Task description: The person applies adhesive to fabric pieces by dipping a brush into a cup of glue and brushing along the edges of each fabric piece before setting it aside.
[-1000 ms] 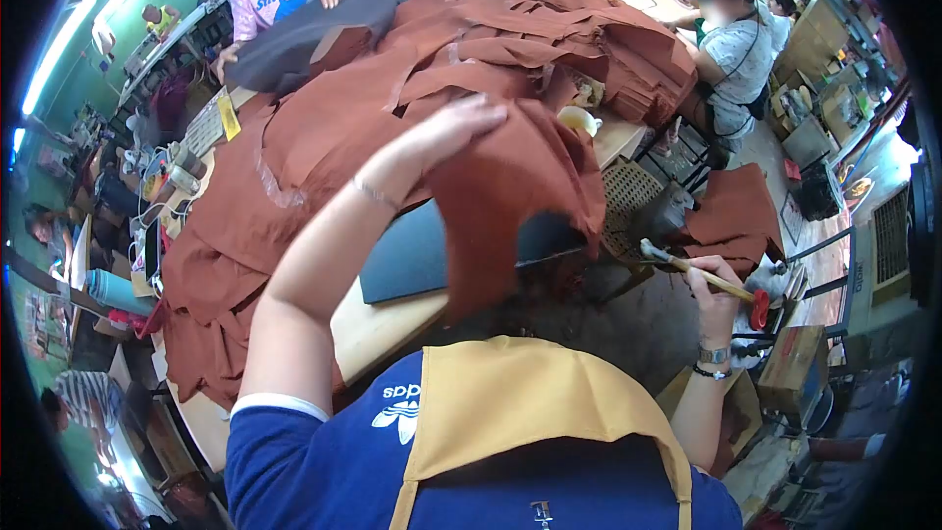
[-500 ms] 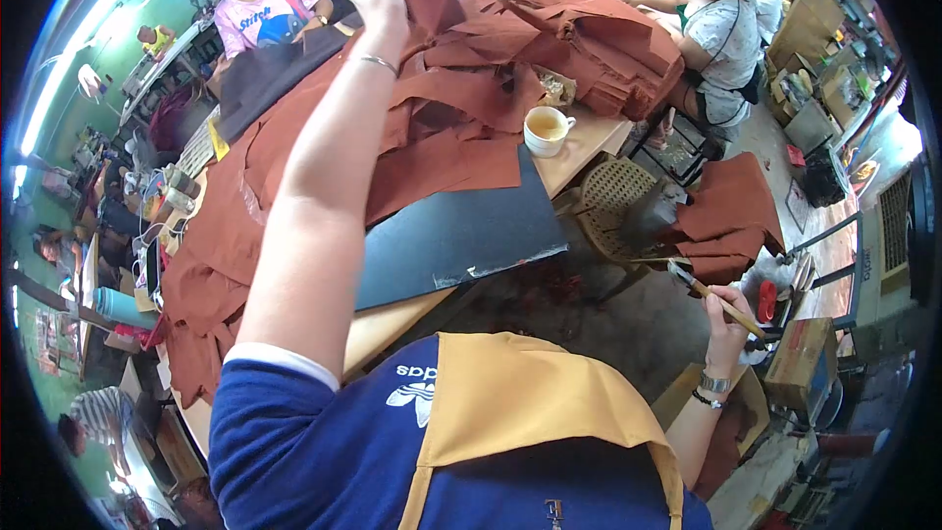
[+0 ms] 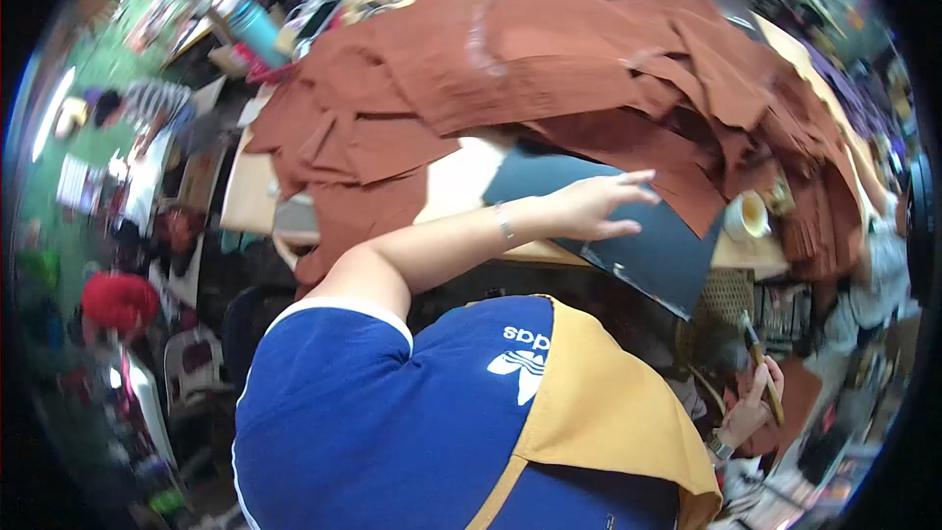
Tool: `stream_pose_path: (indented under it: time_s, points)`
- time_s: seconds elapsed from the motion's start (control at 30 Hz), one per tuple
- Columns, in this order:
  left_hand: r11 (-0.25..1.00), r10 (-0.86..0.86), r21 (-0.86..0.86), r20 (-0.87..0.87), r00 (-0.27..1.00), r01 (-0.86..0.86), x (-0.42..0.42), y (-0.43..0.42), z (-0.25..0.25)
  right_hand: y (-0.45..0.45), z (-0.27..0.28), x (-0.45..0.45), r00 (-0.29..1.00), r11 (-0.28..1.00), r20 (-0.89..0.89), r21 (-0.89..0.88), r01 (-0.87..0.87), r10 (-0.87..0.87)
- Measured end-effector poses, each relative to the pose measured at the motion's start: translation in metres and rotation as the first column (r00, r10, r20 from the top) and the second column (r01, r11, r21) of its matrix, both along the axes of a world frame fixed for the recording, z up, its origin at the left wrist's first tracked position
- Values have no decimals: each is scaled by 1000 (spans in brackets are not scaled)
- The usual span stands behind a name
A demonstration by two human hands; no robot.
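My left hand (image 3: 601,207) is over the black board (image 3: 653,260), its fingers spread and nothing in them. I cannot tell whether it touches the board. My right hand (image 3: 752,406), low on the right, is wrapped round the wooden handle of a brush (image 3: 754,342), whose tip points up. Reddish-brown fabric pieces (image 3: 549,34) lie in loose, overlapping layers across the table, partly covering the board. A white cup (image 3: 748,216) with yellowish contents stands near the table edge, right of the board.
The pale wooden table (image 3: 461,177) curves across the view. Below its right edge is a woven-back chair (image 3: 721,309), close to my right hand. More brown fabric (image 3: 800,397) lies beyond that hand. Other people are around the table, one at the right edge.
My left hand has come down from the far fabric, let go of a brown piece, and is now over the board. My view has swung left. The brush stays in my right hand.
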State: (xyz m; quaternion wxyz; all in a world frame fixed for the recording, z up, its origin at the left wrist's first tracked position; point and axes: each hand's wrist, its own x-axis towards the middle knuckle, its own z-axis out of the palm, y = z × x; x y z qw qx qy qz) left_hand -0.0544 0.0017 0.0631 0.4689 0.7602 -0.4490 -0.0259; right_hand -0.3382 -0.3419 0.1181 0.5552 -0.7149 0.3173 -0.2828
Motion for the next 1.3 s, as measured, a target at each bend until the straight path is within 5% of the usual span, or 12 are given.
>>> stream_pose_path:
  time_s: [0.07,0.13,0.23,0.3,0.47,0.6,0.7,0.83,1.03,1.1,1.17,1.3]
  points:
    - [983,125,133,46,991,-130,-12,65,-3,-1,-7,29,988,989,87,-84,-120,127]
    - [864,492,45,132,861,-501,-19,131,-10,-15,-18,52,965,944,88,-247,-217,245]
    - [447,777,268,355,519,-853,-31,229,-26,-3,0,87,960,915,-9,-299,-271,281]
    - [207,809,517,388,443,-831,-47,271,-37,7,9,105,920,885,34,-288,-365,390]
    - [293,786,562,319,529,-774,-58,317,-45,33,16,130,891,872,101,-280,-402,443]
    - [371,892,364,115,437,-854,-46,323,-55,39,15,129,879,830,61,-366,-421,472]
    - [471,853,434,0,522,-768,-40,328,-42,38,12,125,880,823,54,-383,-418,472]
    - [421,873,567,-39,487,-708,-40,308,-5,42,15,115,889,811,48,-434,-392,455]
    - [576,784,173,-391,482,-799,-26,299,-33,43,16,102,908,848,60,-388,-362,415]
    - [400,886,95,-293,358,-911,-14,302,-40,40,15,100,910,848,54,-388,-361,412]
    - [165,934,-259,-268,235,-952,1,300,-46,40,15,98,906,845,69,-395,-360,418]
    - [140,970,-451,-116,214,-881,6,274,18,44,18,97,900,828,68,-427,-364,431]
